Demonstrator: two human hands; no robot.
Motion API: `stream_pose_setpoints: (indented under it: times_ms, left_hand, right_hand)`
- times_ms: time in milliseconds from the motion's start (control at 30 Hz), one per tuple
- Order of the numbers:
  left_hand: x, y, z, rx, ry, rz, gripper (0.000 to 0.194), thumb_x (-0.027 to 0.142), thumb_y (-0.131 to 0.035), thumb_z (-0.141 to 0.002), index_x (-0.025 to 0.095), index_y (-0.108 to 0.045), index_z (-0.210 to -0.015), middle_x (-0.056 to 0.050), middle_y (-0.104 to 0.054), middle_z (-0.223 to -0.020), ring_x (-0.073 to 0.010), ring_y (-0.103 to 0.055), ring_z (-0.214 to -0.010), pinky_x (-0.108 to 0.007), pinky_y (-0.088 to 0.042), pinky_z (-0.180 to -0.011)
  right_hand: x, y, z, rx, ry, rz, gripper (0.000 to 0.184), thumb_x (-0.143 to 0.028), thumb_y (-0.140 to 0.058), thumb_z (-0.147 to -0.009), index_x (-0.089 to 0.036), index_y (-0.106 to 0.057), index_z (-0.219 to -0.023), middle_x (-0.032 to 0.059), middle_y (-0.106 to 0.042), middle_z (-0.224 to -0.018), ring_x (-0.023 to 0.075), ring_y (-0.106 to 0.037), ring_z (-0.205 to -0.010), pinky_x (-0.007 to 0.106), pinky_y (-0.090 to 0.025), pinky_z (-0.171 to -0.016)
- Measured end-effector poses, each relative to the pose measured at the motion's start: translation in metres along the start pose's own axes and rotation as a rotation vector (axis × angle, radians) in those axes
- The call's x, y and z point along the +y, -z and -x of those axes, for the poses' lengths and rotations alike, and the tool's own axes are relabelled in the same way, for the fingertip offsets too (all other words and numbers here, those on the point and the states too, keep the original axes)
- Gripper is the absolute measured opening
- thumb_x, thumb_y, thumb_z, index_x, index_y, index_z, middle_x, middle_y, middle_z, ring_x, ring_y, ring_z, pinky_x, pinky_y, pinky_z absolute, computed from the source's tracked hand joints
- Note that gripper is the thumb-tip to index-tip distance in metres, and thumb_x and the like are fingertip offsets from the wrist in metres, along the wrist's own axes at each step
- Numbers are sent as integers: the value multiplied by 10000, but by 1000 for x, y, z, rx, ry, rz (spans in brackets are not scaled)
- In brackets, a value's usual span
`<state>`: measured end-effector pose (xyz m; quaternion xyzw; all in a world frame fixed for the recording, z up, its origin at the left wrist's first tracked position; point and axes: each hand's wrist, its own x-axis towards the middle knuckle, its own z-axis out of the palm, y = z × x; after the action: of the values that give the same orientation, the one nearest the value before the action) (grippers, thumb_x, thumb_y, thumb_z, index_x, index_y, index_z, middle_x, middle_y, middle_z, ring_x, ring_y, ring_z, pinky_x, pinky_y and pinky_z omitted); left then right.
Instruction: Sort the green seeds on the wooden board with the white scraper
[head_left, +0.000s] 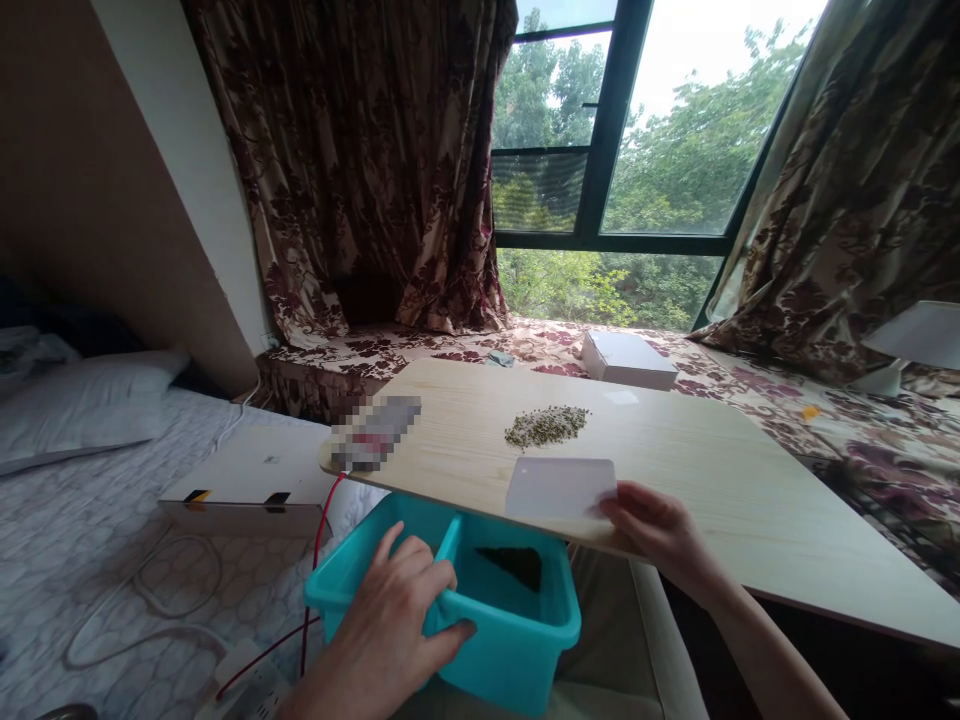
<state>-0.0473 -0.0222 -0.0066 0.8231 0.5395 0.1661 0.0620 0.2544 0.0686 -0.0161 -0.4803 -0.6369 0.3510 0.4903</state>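
My right hand (pixel 652 515) pinches a flat, translucent white plastic scraper (pixel 559 487) by its right end, low over the tabletop near its front edge. Just beyond the scraper lies a loose pile of small green and white grains (pixel 546 427). My left hand (pixel 401 600) grips a turquoise two-compartment bin (pixel 517 640) at the front end of its divider, the thumb against the outer wall. In the right compartment a dark green mass (pixel 516 566) rests on the bottom; its grains are too small to make out. My left hand partly hides the left compartment.
The light wooden table (pixel 690 470) carries a pixelated object (pixel 379 432) with a red cable (pixel 322 520) and a small white piece (pixel 621 398). A white box (pixel 628 358) sits behind the table; a flat white box (pixel 259 475) lies on the bed, near a power strip (pixel 247 685).
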Motion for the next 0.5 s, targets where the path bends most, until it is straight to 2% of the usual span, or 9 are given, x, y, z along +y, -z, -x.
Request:
stream_pose_setpoints:
  times_ms: [100, 167, 300, 500]
  left_hand:
    - [9, -3, -4, -15, -17, 8, 194, 197, -721, -704, 209, -532, -745, 36, -526, -768, -193, -556, -848, -551, -209, -1069]
    - [17, -7, -8, -35, -44, 24, 210, 249, -745, -718, 209, -540, -743, 30, -534, -786, -200, -552, -884, -532, -219, -1071]
    - [34, -20, -17, -17, -140, 39, 291, 368, -785, -715, 210, -543, -752, 22, -527, -809, -209, -526, -934, -487, -257, -1060]
    - [47, -37, -25, 4, -228, 59, 385, 450, -837, -645, 212, -560, -766, 15, -551, -814, -215, -509, -951, -439, -299, -1027]
  right_hand:
    - [0, 7, -4, 188, 9, -19, 311, -491, -729, -638, -205, -713, -758, 62, -753, -764, 210, -682, -655, 296, -563, -601]
    - [2, 9, -7, 265, 5, 9, 320, -489, -722, -635, -201, -712, -773, 65, -754, -759, 213, -684, -650, 297, -557, -589]
    - [4, 6, -9, 265, 12, 89, 256, -432, -675, -673, -193, -699, -759, 59, -746, -737, 209, -682, -663, 280, -536, -590]
    - [4, -12, -7, 230, 17, 233, 189, -374, -602, -722, -197, -669, -723, 29, -718, -682, 187, -658, -628, 261, -500, -573]
